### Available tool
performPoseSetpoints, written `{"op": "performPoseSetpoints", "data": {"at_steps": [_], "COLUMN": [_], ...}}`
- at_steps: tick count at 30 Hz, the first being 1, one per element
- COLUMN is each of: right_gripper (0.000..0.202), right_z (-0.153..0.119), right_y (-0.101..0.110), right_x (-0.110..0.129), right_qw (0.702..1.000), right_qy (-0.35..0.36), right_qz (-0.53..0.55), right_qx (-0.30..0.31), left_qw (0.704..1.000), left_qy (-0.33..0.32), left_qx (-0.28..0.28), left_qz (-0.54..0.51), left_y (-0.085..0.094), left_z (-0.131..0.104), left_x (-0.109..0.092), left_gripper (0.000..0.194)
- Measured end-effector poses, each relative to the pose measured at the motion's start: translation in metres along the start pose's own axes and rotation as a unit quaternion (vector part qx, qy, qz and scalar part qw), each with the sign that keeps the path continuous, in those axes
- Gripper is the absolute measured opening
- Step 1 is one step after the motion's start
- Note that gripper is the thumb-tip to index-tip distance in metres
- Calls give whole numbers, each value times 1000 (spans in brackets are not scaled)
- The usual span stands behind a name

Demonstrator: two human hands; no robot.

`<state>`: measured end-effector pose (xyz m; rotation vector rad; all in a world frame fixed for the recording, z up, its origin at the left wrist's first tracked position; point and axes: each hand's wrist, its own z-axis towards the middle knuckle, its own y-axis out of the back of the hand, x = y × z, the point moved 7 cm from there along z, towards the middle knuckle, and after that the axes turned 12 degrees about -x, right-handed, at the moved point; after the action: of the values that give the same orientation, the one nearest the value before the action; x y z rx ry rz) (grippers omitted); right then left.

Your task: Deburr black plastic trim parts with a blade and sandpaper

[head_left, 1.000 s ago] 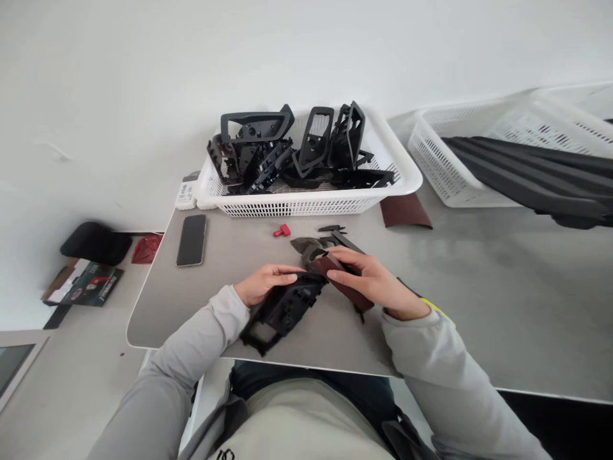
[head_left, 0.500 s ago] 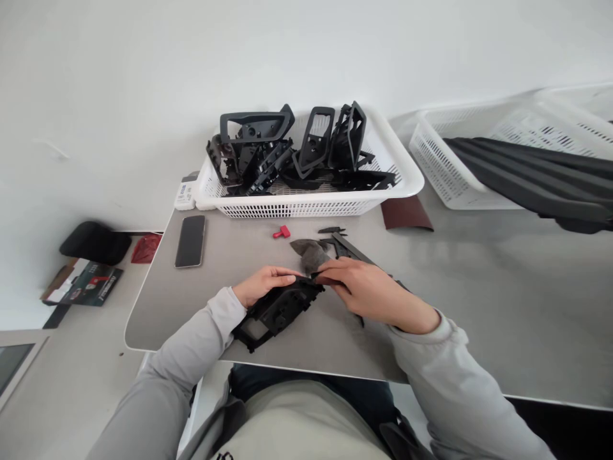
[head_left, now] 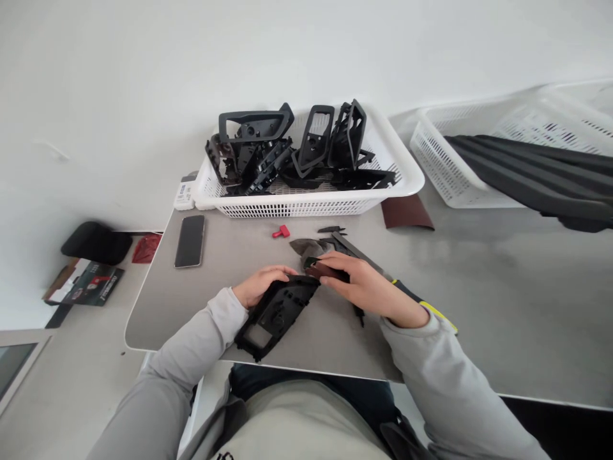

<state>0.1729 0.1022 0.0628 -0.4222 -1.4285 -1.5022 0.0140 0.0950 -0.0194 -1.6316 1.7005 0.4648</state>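
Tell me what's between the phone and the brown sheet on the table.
In the head view, a small red piece and a small black piece lie between the phone and that brown sheet.

Part (head_left: 278,310), in the left fingers (head_left: 276,271): moulded plastic, matt. Strip (head_left: 320,271), in the right fingers (head_left: 338,260): paper-like, matt. Table (head_left: 479,306), beneath the fingers: smooth, faint sheen. Basket (head_left: 407,185), beyond the fingers: perforated plastic, smooth, slight gloss. Phone (head_left: 189,241), left of the left fingers: smooth, glassy face. Sleeves (head_left: 201,345), behind the fingers: cloth, matt, wrinkled.
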Motion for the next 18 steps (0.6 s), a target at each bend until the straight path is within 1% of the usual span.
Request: {"op": "performPoseSetpoints", "data": {"at_steps": [3,7,10,12,15,18], "right_gripper": [15,12,13,14,18,19], "right_z": [3,3,3,3,3,4], "right_y": [-2,-8,-5,-2,3,6], "right_x": [0,-1,-6,-11,-21,-26], "right_qw": [999,997,995,994,989,987], "right_qy": [-12,-24,-32,-44,-69,-82], "right_qz": [28,53,65,68,70,71], "right_qx": [-27,-43,-64,-78,-108,-121], "left_qw": [999,993,990,991,997,999], "left_qy": [-20,-41,-44,-36,-7,23], "left_qx": [8,0,-8,-12,-10,10], "left_qz": [24,108,134,127,79,29], "left_y": [-3,-5,-4,-2,0,-2], "left_z": [-3,-5,-5,-5,-4,-4], "left_x": [-4,-5,-5,-4,-1,2], "left_gripper": [27,41,41,37,27,28]}}
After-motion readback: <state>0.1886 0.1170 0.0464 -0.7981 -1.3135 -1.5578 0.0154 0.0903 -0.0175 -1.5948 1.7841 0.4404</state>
